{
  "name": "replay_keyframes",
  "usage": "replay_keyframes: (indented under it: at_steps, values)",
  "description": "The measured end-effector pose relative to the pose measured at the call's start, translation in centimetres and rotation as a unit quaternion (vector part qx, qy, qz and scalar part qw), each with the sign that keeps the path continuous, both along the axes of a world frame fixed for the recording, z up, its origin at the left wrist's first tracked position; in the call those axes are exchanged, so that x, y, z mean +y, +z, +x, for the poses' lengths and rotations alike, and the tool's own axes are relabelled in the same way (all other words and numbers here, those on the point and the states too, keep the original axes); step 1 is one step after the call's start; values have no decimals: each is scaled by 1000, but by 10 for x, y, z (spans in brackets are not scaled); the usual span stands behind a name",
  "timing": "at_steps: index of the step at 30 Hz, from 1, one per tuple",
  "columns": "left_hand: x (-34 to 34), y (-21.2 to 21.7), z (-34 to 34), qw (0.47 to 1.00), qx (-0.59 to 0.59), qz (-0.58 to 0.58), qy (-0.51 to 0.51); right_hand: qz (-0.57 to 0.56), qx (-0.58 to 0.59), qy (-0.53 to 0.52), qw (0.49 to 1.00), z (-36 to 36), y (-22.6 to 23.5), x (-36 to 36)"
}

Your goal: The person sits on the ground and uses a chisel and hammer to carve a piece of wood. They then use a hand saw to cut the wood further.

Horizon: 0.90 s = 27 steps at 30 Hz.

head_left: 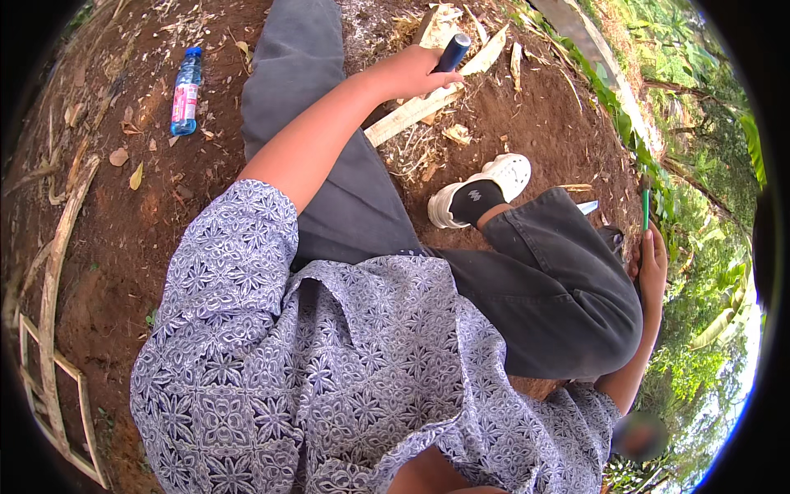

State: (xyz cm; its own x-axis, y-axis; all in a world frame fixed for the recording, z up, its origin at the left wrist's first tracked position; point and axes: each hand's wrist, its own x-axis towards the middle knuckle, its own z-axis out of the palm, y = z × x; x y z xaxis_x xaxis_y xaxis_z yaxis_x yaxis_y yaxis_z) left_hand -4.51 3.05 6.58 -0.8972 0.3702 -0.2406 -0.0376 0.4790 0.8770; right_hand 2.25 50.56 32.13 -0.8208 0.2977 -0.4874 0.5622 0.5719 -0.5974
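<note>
My left hand [415,72] is closed around a dark blue cylindrical handle [453,54] with a silvery end. Whatever the handle joins is hidden by the hand. Beneath this hand a pale split length of wood [411,115] lies slanting on the ground, and a short wood block [438,26] stands just beyond it. At the far right, past my bent knee, my right hand [652,262] has its fingers closed on a thin green rod-like thing [646,208]. Its lower part is hidden in the hand.
A blue plastic bottle [185,95] stands or lies at the far left. My foot in a white clog [506,174] rests on bare soil among wood shavings. A pale flat piece [587,207] shows behind my knee. Wooden poles and a frame [82,412] lie lower left; plants border the right.
</note>
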Motion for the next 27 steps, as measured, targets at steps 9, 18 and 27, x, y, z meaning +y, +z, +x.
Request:
replay_keyframes:
  at_steps: [9, 18, 27]
  values:
    - [6, -5, -3, 996, 43, -73, -30, 10, 87, 261, 961, -48, 11, -120]
    - [14, -2, -2, 996, 72, -35, -43, -19, 105, 359, 927, -40, -70, -229]
    - [7, 1, 5, 994, 88, -43, -57, -260, 239, 270, 896, -28, -41, -227]
